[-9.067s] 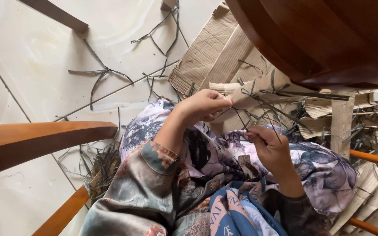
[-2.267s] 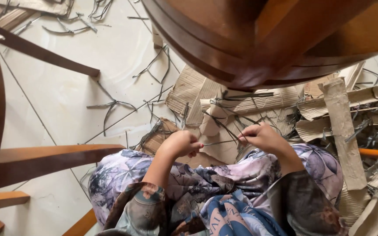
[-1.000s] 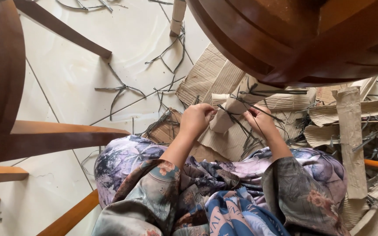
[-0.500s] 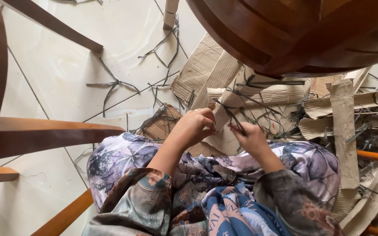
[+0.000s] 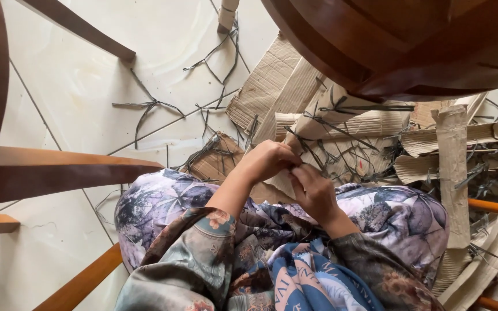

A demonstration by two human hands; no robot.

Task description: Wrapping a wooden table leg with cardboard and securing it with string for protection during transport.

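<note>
Above the lap: both hands are brought together, fingertips touching.
Left hand (image 5: 267, 161): curled shut; what is pinched cannot be told.
Right hand (image 5: 314, 190): fingers bent closed against the left; grip contents are hidden.
Dark thin strips (image 5: 341, 147): scattered just beyond the hands on cardboard pieces (image 5: 272, 86).
Floor (image 5: 87, 80): pale tile, strewn with more strips.
Wooden chair rail (image 5: 59, 170): at the left.

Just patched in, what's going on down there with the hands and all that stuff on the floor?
A seated person in floral clothing has both hands together over their knees, the left hand and right hand pinching something small between the fingertips; it is too hidden to identify. Just beyond the hands, torn cardboard pieces lie under thin dark strips, with more strips scattered on the pale tiled floor. Wooden furniture overhangs the pile.
</note>
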